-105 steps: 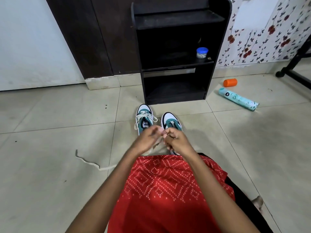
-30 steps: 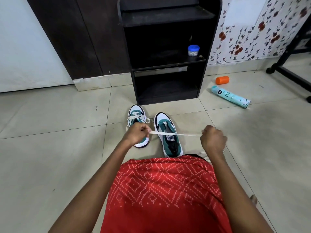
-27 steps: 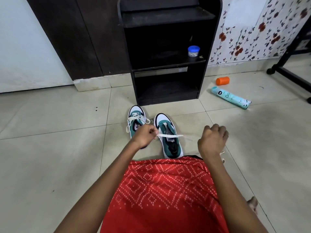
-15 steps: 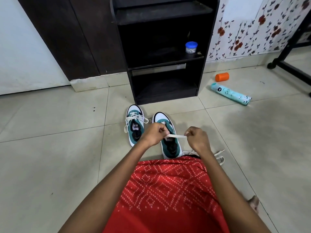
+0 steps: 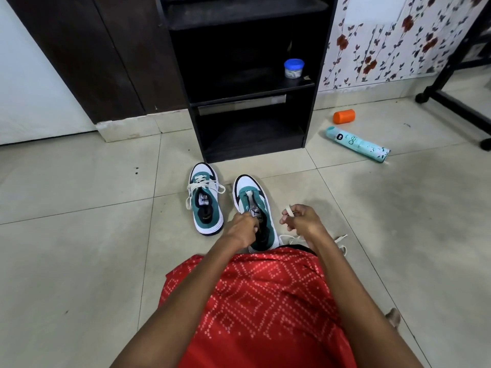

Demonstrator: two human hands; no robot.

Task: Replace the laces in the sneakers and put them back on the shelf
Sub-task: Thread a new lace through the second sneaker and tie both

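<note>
**Head View: Hands at the Centre Sneaker**

Head view. The centre sneaker (image 5: 252, 200) stands on the floor at frame centre, just right of the laced sneaker (image 5: 204, 200). Both are below the black shelf (image 5: 249, 87). Left hand (image 5: 243, 229): fingers curled on the centre sneaker's tongue. Right hand (image 5: 303, 221): fingers pinch the white lace (image 5: 288, 209), just right of that sneaker. Loose lace lies beside the forearm.

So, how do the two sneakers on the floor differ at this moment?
The laced sneaker carries a white lace with loose ends over its sides; the other sneaker shows a bare tongue. The laced sneaker stands free, nearer the shelf; the left hand grips the other sneaker at its tongue, while the right hand pinches a loose lace beside it. Both are teal and white, toes toward the shelf.
</note>
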